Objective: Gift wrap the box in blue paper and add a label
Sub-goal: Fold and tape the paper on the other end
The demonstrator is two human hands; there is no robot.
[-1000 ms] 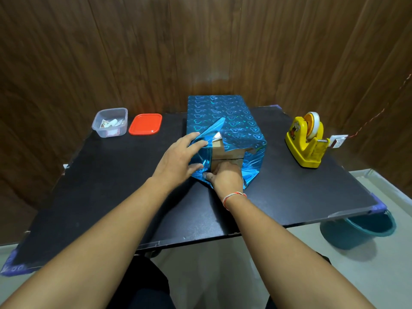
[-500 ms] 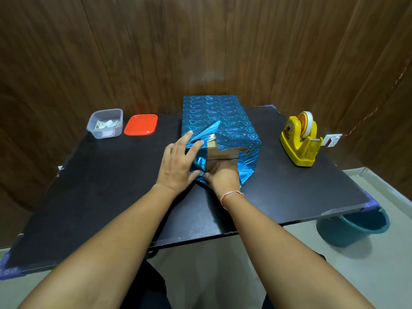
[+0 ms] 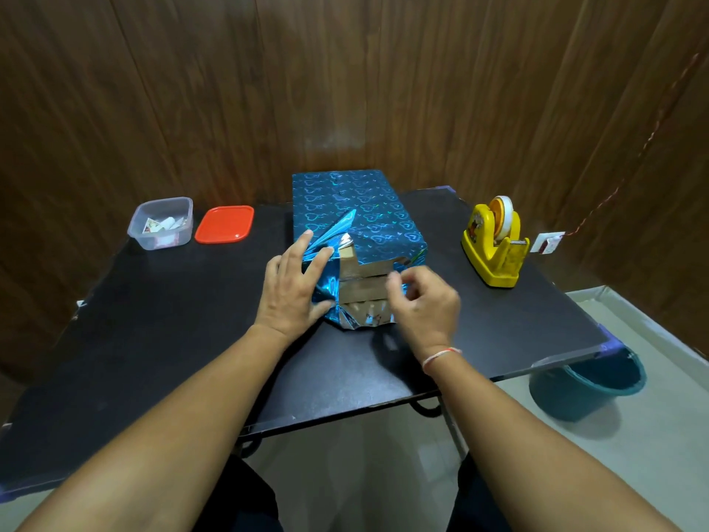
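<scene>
Blue-papered box (image 3: 356, 213), near end unwrapped

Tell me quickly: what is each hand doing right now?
Left hand: open, pressing the blue paper flat against the box end.
Right hand: fingers curled; grip cannot be told.

We see a dim, warm room lit from above. The foil paper (image 3: 356, 209) throws bright glints, and a pale sheen sits on the wood wall (image 3: 333, 140). The right hand (image 3: 426, 305) is motion-blurred. Soft shadows lie on the black table (image 3: 161, 320). Wide-angle bending curves the panels at the edges.
</scene>
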